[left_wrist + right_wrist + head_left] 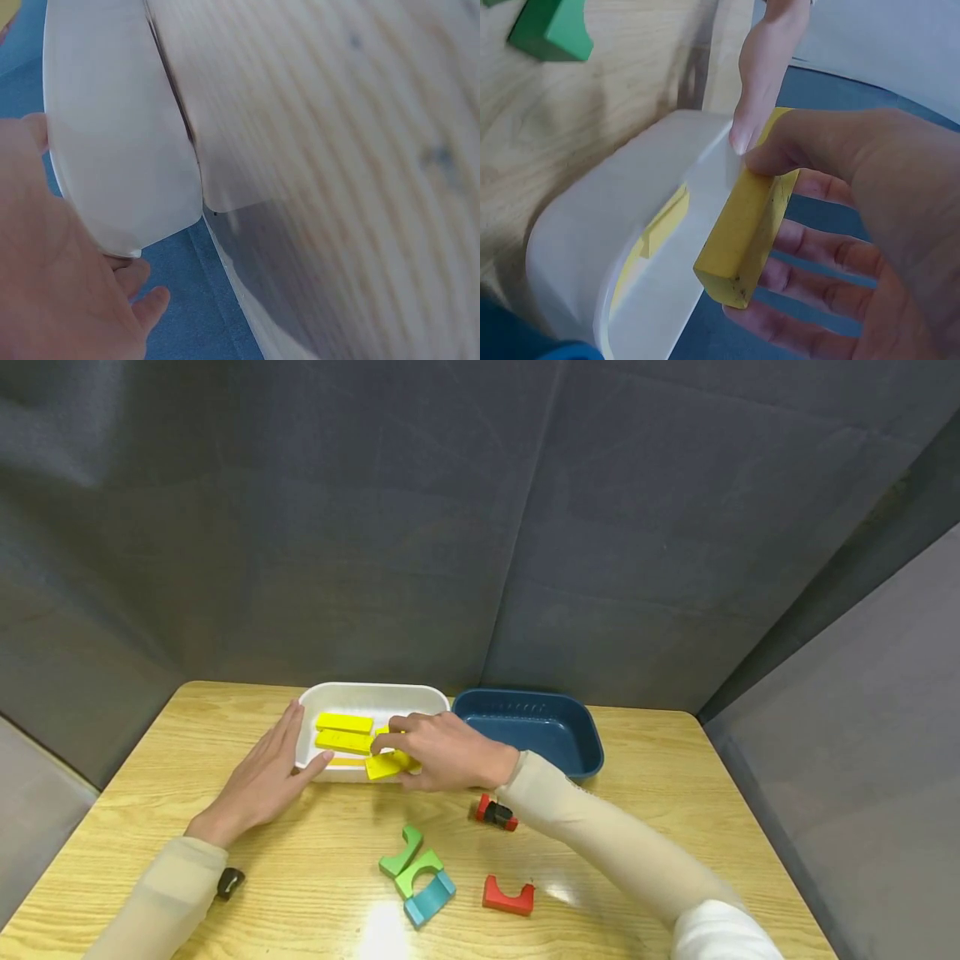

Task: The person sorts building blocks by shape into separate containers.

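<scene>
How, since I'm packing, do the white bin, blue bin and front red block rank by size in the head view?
1. White bin and blue bin, too alike to rank.
2. Front red block, much smaller.

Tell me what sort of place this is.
Probably a screened-off workspace: dark sheeting rises behind a wooden table, where a white tray holds yellow blocks.
</scene>
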The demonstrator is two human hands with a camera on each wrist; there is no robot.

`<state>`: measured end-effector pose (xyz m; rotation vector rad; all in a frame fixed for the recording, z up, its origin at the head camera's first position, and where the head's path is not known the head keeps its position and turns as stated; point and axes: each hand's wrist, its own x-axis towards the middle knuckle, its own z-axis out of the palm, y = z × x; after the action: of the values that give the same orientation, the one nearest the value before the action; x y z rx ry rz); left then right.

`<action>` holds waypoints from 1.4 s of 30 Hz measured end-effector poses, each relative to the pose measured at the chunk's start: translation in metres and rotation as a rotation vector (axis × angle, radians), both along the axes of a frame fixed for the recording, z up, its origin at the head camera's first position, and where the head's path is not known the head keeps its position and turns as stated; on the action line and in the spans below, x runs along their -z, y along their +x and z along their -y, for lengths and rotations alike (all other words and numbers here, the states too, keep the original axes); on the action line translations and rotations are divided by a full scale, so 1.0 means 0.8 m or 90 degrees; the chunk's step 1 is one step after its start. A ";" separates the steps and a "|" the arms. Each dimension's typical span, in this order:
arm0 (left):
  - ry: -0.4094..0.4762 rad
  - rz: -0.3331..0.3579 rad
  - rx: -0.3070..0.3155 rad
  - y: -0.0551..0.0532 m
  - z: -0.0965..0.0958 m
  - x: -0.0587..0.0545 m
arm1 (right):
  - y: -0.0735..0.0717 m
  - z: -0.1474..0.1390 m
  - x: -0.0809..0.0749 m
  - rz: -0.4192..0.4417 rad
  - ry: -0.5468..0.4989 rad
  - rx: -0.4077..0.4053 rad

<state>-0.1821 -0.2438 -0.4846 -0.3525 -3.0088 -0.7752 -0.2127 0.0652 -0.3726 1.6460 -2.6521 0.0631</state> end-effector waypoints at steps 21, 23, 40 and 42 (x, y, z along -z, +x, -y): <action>0.000 0.005 -0.002 0.002 -0.001 0.000 | -0.047 0.007 0.012 0.029 0.022 0.060; -0.001 0.002 -0.002 0.003 0.000 0.000 | -0.052 0.008 0.015 0.033 0.023 0.060; 0.001 0.001 0.001 0.007 0.000 -0.002 | -0.065 0.014 0.033 0.003 0.034 0.053; 0.000 0.001 0.000 0.007 0.001 -0.002 | -0.065 0.014 0.034 0.001 0.038 0.051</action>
<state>-0.1765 -0.2443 -0.4834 -0.3531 -3.0094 -0.7760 -0.2650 0.0537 -0.4001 1.5530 -2.7435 -0.0165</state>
